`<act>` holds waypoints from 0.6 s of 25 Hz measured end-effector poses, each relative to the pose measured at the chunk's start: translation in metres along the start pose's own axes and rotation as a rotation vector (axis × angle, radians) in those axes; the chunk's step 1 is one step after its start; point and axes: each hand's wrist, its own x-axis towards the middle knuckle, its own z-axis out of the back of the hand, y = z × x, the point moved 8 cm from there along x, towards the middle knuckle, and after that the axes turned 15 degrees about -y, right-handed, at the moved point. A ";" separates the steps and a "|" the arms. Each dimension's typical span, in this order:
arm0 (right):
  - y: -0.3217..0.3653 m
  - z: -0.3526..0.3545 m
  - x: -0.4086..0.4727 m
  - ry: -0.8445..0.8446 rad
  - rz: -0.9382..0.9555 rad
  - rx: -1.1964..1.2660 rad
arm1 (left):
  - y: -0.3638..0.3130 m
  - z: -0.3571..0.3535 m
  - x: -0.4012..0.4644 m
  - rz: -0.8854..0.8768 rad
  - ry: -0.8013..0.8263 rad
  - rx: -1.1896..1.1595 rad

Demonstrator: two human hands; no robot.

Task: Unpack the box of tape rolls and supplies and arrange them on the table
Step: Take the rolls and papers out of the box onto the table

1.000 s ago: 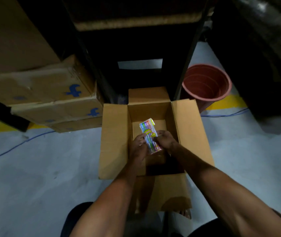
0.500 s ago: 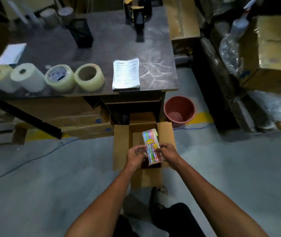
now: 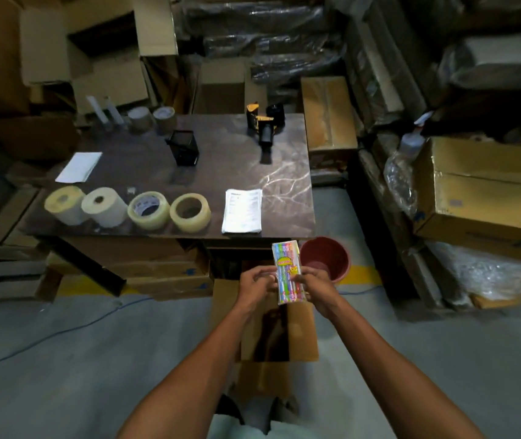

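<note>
A dark, glossy table (image 3: 189,160) with a pale veined pattern fills the middle of the frame. Below it, at lower centre, an open brown cardboard box (image 3: 279,334) sits on the grey floor, largely behind the hands.

Along the table's near edge stand four rolls in a row: two white paper rolls (image 3: 86,208) at the left, then two clear tape rolls (image 3: 170,211), all lying flat with their holes facing up. Two brown tape rolls (image 3: 151,117) sit at the far edge. Right of the row lies one stack of printed sheets (image 3: 242,210); one white sheet (image 3: 78,167) lies at the left. A black mesh cup (image 3: 184,147) and a black-and-yellow tape dispenser (image 3: 264,123) stand further back.

One round reddish bucket (image 3: 325,256) stands on the floor right of centre.

The flat, shiny pack of coloured pens (image 3: 287,272) is held above the box, long axis running up the frame, top end toward the table. The left hand (image 3: 254,285) and right hand (image 3: 316,288) each pinch a long edge with curled fingers.
</note>
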 end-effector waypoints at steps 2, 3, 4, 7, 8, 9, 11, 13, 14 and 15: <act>0.024 -0.007 0.011 -0.027 -0.004 0.023 | -0.024 -0.003 0.016 -0.011 0.003 0.015; 0.037 -0.011 0.017 -0.042 -0.004 0.036 | -0.036 -0.005 0.026 -0.015 0.016 0.017; 0.049 -0.013 0.025 -0.059 0.007 0.036 | -0.045 -0.008 0.035 -0.018 0.034 0.020; 0.083 -0.026 0.053 -0.104 0.038 0.058 | -0.071 -0.022 0.068 -0.039 0.128 0.080; 0.092 -0.029 0.063 -0.126 0.051 0.053 | -0.080 -0.028 0.079 -0.045 0.169 0.096; 0.099 -0.032 0.072 -0.141 0.064 0.043 | -0.086 -0.033 0.088 -0.047 0.198 0.096; 0.110 -0.040 0.095 -0.186 0.087 -0.005 | -0.101 -0.043 0.111 -0.057 0.237 0.099; 0.115 -0.045 0.116 -0.233 0.090 -0.056 | -0.110 -0.048 0.131 -0.071 0.246 0.125; 0.116 -0.047 0.124 -0.255 0.084 -0.086 | -0.110 -0.050 0.141 -0.078 0.250 0.138; 0.116 -0.048 0.133 -0.283 0.082 -0.110 | -0.110 -0.053 0.150 -0.081 0.261 0.154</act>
